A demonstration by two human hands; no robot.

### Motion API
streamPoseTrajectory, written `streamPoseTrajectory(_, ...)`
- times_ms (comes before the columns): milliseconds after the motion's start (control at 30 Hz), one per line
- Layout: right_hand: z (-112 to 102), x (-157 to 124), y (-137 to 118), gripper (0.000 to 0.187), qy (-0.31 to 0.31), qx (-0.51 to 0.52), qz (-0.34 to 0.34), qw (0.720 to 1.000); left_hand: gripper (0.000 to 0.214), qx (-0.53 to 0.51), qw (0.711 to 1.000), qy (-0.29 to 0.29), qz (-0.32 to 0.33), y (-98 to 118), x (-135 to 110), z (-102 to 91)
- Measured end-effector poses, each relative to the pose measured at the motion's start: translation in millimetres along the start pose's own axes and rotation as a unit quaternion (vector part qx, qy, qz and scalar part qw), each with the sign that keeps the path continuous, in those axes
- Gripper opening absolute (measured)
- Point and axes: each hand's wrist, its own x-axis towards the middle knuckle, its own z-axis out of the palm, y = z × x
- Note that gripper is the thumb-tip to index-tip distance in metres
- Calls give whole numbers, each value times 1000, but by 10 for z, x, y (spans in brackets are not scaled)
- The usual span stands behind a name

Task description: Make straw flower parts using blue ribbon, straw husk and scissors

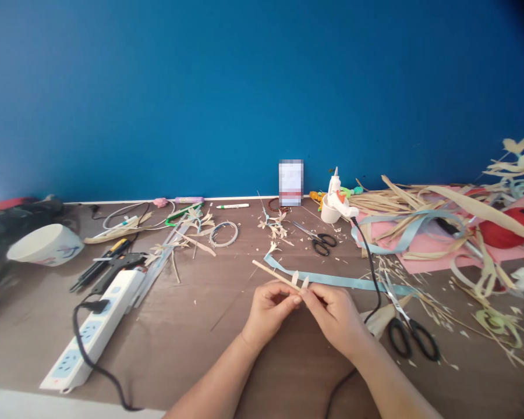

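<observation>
Close together over the table's near middle, both my hands have their fingers pinched. My left hand [271, 308] grips a thin pale stick [271, 270], which slants up to the left past the fingers. Two small pale petal-like pieces [296, 277] stand up by the stick between the hands. The thumb and fingers of my right hand [338, 314] pinch at the stick's lower end, beside one of these pieces; the exact contact is hidden. Just beyond the hands lies a light blue ribbon [349, 281]. Open black-handled scissors [404, 314] rest right of my right hand.
A white glue gun [338, 195] sits in a small cup [329, 212], its cord running past my right hand. Dried husk strips [393, 201] heap at the right. Smaller scissors [321, 240] lie behind. At left are a power strip [94, 331] and a white bowl [48, 244].
</observation>
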Motion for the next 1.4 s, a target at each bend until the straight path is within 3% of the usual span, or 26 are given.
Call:
streamPoseTrajectory(267,25,52,110,39,-37,108,56,992,19,-56,998,-15,-25,5,5,45)
streamPoseTrajectory(500,35,56,152,39,-30,97,69,992,20,-86,996,-23,-30,-38,8,26)
streamPoseTrajectory(867,54,19,112,36,-24,43,31,998,16,-48,999,8,-24,1,14,21)
streamPoseTrajectory(1067,22,20,102,41,-67,98,45,992,17,17,1000,-5,8,-13,-7,-7)
streamPoseTrajectory(1200,33,16,163,46,-113,185,91,972,17,80,994,-23,70,6,-29,-16)
streamPoseTrajectory(1400,91,9,216,47,-165,373,182,895,14,121,984,-40,123,33,-38,-24)
